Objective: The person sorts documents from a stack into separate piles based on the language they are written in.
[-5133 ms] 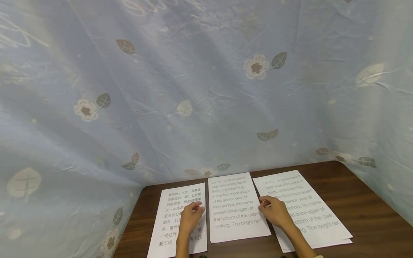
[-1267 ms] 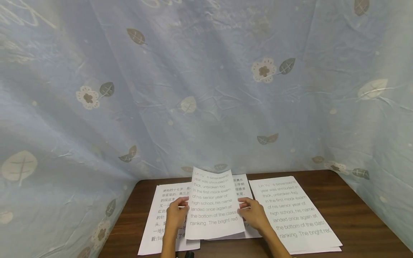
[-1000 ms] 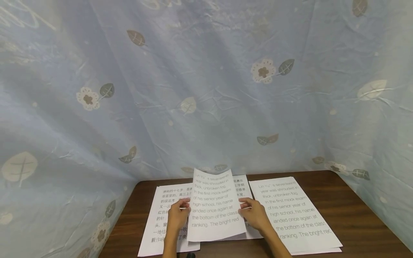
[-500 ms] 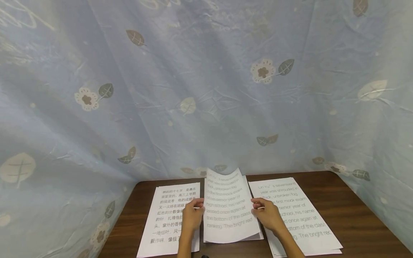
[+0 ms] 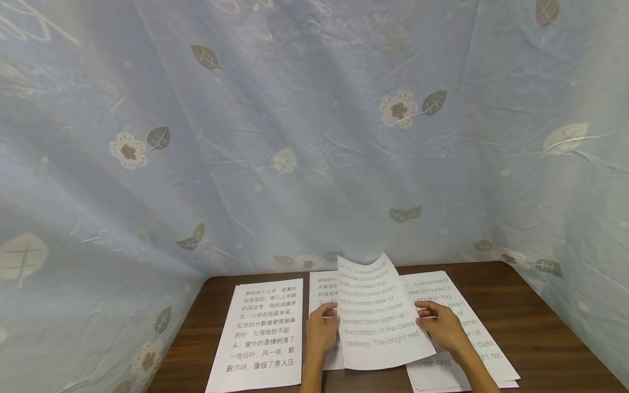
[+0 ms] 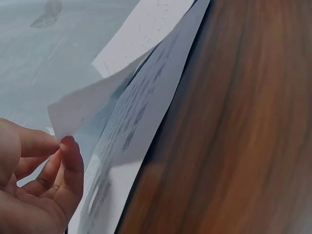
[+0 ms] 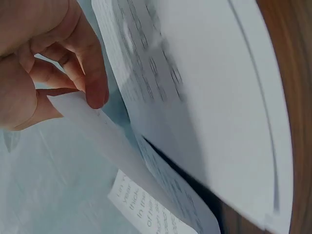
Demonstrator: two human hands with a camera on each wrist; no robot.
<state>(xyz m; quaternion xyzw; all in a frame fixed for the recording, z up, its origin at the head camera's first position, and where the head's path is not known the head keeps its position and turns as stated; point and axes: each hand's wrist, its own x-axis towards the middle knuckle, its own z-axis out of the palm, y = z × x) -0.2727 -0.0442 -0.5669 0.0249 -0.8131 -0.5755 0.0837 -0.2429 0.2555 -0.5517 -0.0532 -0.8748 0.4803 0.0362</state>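
A sheet of paper (image 5: 375, 319) printed in large English type hangs curved above the table. My left hand (image 5: 321, 330) pinches its left edge, and my right hand (image 5: 442, 327) pinches its right edge. The left wrist view shows thumb and index finger on the edge of the paper (image 6: 87, 105). On the other side, the right wrist view has the paper (image 7: 105, 131) gripped between thumb and fingers. Beneath it lies a middle stack (image 5: 323, 284) with Chinese print on top, partly hidden. The sheet also overlaps the right stack (image 5: 474, 327), which is printed in English.
At the left lies another stack of paper (image 5: 262, 333) with Chinese print. All the stacks rest on a dark wood table (image 5: 530, 316). A pale blue curtain (image 5: 314, 136) with leaves and flowers hangs behind and beside it.
Both hands have carried the English sheet rightward, from over the left and middle stacks to between the middle and right ones. The left stack is now uncovered.
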